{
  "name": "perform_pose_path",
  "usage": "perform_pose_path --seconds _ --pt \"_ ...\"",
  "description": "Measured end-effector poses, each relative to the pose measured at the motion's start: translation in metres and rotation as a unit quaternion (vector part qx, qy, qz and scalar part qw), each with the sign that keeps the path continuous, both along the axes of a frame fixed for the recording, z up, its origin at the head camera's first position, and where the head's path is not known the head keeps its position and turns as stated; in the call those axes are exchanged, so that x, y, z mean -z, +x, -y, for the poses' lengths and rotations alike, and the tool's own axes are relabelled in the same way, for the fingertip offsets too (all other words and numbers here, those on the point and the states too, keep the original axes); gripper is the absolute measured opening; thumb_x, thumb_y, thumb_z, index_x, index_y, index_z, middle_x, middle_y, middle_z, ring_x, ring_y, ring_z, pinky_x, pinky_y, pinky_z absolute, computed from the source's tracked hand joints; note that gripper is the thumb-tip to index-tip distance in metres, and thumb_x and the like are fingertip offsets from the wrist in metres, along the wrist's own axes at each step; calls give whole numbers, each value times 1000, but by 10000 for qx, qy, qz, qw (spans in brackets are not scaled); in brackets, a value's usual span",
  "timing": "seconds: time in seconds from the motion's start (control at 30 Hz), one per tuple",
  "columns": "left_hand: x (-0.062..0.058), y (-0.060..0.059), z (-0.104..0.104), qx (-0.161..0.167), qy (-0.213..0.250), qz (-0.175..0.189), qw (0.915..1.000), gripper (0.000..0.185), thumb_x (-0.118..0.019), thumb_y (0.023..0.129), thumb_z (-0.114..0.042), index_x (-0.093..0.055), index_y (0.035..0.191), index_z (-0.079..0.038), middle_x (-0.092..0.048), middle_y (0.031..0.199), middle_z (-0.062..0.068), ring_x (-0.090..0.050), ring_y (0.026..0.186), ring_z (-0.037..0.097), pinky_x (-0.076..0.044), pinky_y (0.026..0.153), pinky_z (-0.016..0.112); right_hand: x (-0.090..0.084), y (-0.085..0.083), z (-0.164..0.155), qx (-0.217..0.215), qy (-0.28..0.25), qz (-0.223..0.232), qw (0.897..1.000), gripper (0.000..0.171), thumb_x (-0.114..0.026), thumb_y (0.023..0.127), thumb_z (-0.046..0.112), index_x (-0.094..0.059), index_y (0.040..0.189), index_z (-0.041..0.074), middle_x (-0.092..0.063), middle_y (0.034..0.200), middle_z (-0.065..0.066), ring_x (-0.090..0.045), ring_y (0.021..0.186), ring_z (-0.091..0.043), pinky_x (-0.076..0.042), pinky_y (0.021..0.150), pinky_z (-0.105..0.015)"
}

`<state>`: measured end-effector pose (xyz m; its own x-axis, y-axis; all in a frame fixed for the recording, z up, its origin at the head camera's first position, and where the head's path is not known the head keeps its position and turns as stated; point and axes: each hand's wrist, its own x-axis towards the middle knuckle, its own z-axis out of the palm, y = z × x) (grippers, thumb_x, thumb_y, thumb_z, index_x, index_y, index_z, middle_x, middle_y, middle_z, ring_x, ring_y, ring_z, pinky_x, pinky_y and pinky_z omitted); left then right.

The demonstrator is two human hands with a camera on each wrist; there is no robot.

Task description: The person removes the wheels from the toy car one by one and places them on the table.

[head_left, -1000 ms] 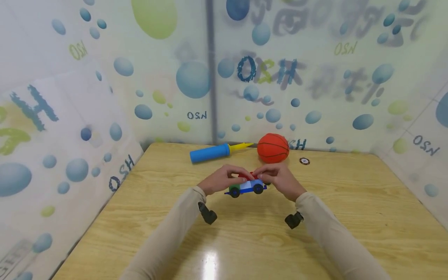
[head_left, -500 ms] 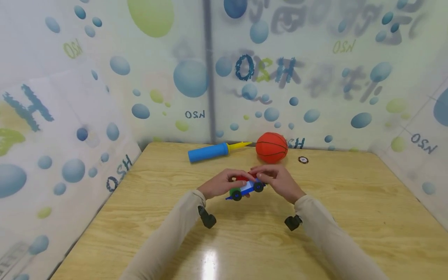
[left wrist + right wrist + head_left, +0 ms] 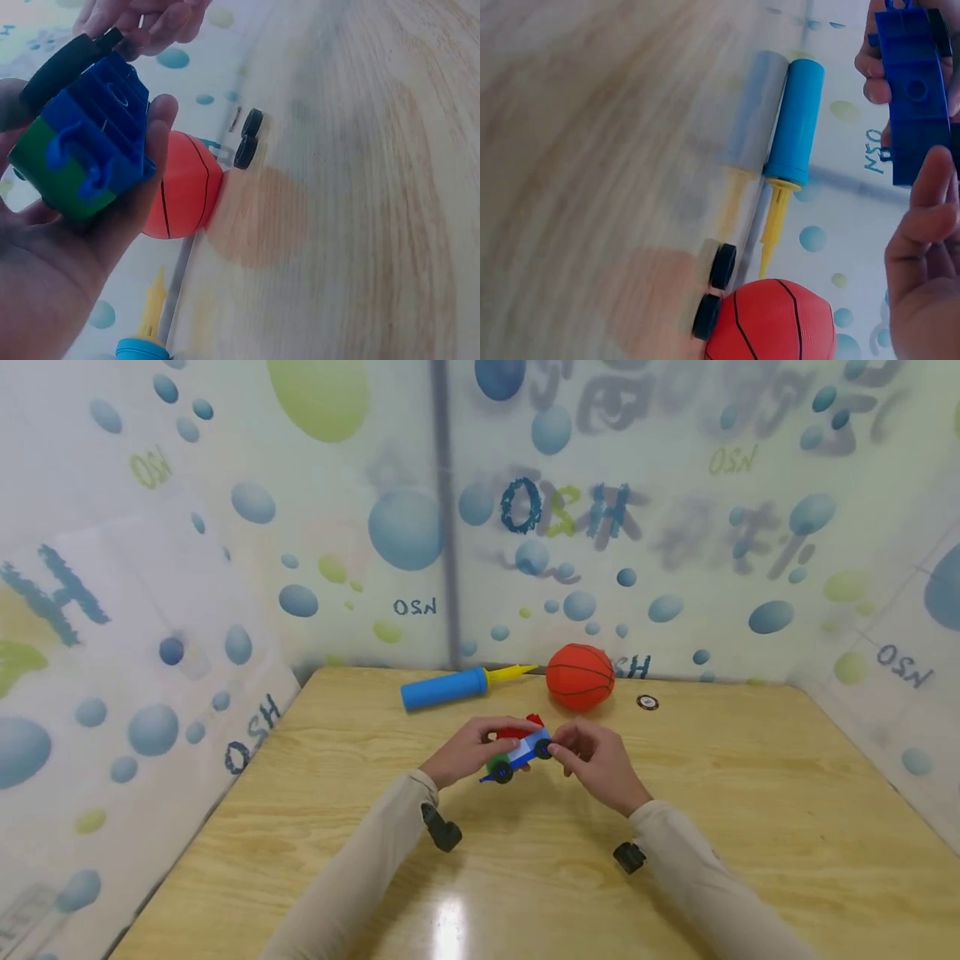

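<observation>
A small toy car [image 3: 521, 749] of blue, green, white and red blocks is held above the table, its right end tipped up. My left hand [image 3: 465, 753] grips it from the left, thumb on the near side. My right hand [image 3: 604, 767] has its curled fingers and thumb at the car's right end, beside a black wheel [image 3: 543, 748]. The right wrist view shows the blue underside [image 3: 915, 97], with bare axle pegs along one side. Two loose black wheels [image 3: 722, 265] stand on the table near the red ball [image 3: 780, 326]; in the head view they are hidden.
On the wooden table [image 3: 375, 877], a blue hand pump [image 3: 446, 689] with a yellow nozzle lies at the back. Right of the ball lies a round chip [image 3: 647, 702]. Printed curtain walls [image 3: 352, 568] border the table's back and sides.
The car has tilted, its right end rising. My right hand has slid from over its top to its right end and slightly lower, uncovering the red blocks. My left hand keeps its hold.
</observation>
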<state>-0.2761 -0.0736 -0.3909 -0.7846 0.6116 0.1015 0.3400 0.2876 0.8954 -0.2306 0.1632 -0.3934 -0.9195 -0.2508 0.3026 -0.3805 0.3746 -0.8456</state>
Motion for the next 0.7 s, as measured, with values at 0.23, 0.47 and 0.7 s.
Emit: perform_pose_path --seconds 0.23,0.47,0.7 --pt "1 1 -1 -235 296 112 9992 32 -58 102 -18 -66 133 -24 -64 136 4 -65 104 19 -56 83 29 4 2 9 -240 -362 279 9987 29 -69 95 9 -59 122 6 -72 88 -27 -63 52 -23 -58 57 -38" --pt "5 3 -2 -394 301 -2 9988 32 -64 99 -24 -68 131 -25 -66 135 3 -67 91 17 -55 72 26 7 0 14 -230 -524 633 9964 29 -65 98 14 -60 126 10 -70 94 -34 -67 53 -35 -53 49 -36" --pt "7 -1 -9 -484 377 -103 9981 29 -67 97 -29 -70 126 -27 -67 132 -2 -64 107 17 -55 86 33 1 -4 14 -273 -862 1018 9907 25 -64 97 9 -62 122 6 -68 99 -35 -65 54 -29 -44 49 -25"
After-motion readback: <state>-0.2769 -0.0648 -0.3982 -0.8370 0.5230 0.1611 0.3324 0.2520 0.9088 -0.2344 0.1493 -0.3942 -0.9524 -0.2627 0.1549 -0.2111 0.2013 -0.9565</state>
